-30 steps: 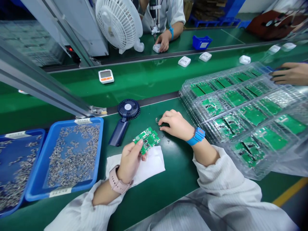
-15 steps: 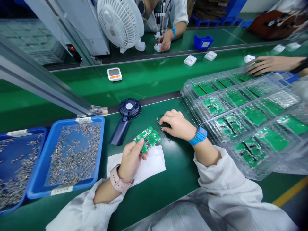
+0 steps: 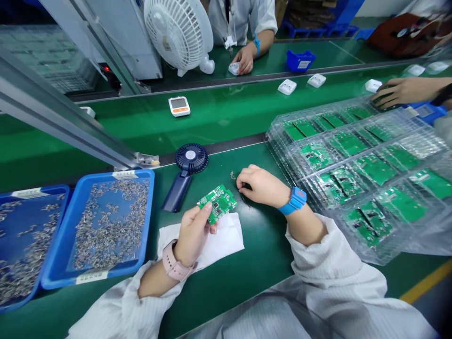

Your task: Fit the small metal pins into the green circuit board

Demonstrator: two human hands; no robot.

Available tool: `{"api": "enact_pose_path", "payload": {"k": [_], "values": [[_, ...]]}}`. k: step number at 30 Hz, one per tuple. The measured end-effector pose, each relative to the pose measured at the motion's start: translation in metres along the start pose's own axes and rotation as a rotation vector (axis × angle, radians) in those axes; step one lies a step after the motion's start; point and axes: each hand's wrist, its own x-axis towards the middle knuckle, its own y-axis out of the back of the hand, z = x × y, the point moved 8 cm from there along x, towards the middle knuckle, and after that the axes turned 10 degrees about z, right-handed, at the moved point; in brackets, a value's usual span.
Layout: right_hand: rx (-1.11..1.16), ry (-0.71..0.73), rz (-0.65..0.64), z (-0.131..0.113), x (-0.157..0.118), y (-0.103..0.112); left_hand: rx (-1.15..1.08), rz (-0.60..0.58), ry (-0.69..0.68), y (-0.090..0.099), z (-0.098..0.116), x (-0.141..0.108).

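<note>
My left hand (image 3: pixel 194 229) is closed on a green circuit board (image 3: pixel 217 203), its thumb on the face that carries small components. The board is tilted above a folded white cloth (image 3: pixel 221 238) on the bench. To the right, my right hand (image 3: pixel 261 185) rests low over the green bench with fingers curled and thumb and forefinger close together. Whatever lies between those fingertips is too small or hidden to make out. Tiny metal parts (image 3: pixel 232 175) lie scattered just left of the fingertips, and a few dark bits lie below them.
Two blue trays (image 3: pixel 150 226) of small metal parts stand at the left. A dark handheld fan (image 3: pixel 190 159) lies behind the board. Stacked clear plastic trays (image 3: pixel 293 176) with circuit boards fill the right. A conveyor (image 3: pixel 226 110) carries white devices; co-workers' hands (image 3: pixel 243 60) are beyond.
My right hand's fingers have drawn closer together and shifted slightly right. The left hand keeps its hold on the board. White devices on the conveyor have moved right.
</note>
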Motion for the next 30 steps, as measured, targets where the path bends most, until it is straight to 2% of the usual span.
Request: {"api": "enact_pose_path", "payload": {"k": [6, 15, 20, 25, 30], "values": [[0.014, 0.017, 0.012, -0.002, 0.002, -0.001, -0.006, 0.001, 0.002, 0.000, 0.001, 0.000], [0.108, 0.029, 0.170, -0.003, 0.003, 0.014, -0.024, 0.018, -0.002, 0.001, 0.002, 0.001], [0.129, -0.048, 0.241, 0.002, 0.003, 0.022, -0.036, 0.026, 0.004, 0.001, 0.000, 0.002], [0.202, -0.157, 0.365, 0.003, -0.001, 0.038, -0.033, 0.029, -0.010, 0.002, 0.000, 0.002], [0.302, -0.113, 0.365, -0.013, -0.006, 0.044, -0.005, 0.053, -0.053, 0.006, 0.000, 0.005]]}}
